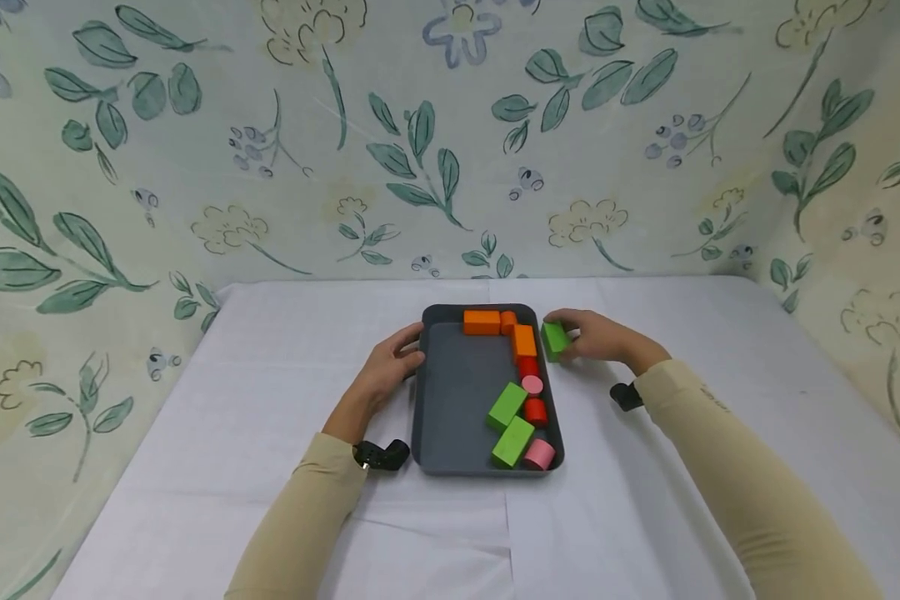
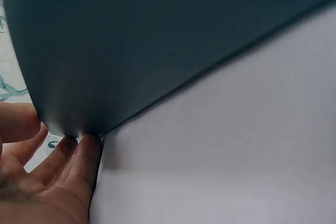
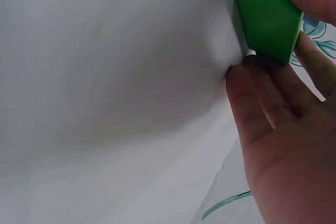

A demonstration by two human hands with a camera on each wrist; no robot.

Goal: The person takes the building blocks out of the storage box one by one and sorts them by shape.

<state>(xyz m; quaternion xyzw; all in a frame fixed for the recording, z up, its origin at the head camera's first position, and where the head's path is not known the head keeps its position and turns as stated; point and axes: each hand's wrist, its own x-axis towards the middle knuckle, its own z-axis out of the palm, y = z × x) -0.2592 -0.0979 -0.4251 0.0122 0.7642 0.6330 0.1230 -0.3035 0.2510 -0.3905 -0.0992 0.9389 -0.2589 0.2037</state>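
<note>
A dark grey tray lies on the white cloth. My left hand is at its left side, and in the left wrist view the fingertips touch the tray's outer wall. Just outside the tray's right edge, my right hand holds a green block between thumb and fingers. The right wrist view shows this green block close over the cloth, the thumb on one side and the fingers opposite. Inside the tray, two more green blocks lie at the lower right.
Along the tray's top and right side sit orange blocks, a small orange piece, red pieces and pink cylinders. A white cloth covers the table. Behind stands a floral-patterned backdrop.
</note>
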